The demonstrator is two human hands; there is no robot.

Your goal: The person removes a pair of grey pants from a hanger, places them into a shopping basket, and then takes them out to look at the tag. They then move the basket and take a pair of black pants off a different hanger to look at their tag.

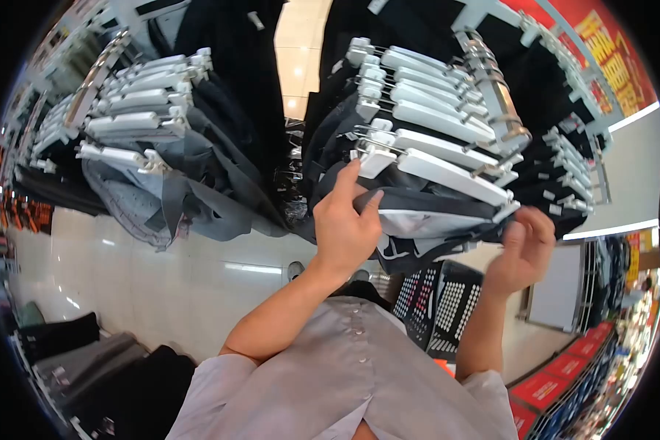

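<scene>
Grey trousers with a pale inner waistband hang from the front white hanger on the right-hand rack. My left hand is at the left end of this hanger, index finger stretched up to its white clip. The left thumb stands apart from that finger, beside the waistband; the other fingers are partly hidden. Just off the hanger's right-end clip is my right hand, its fingers loosely bent and slightly blurred. I see nothing held in it.
Several more white hangers with dark trousers line up behind on a metal rail. Another rack of grey trousers stands to the left. Below are a dark dotted panel and folded clothes at lower left.
</scene>
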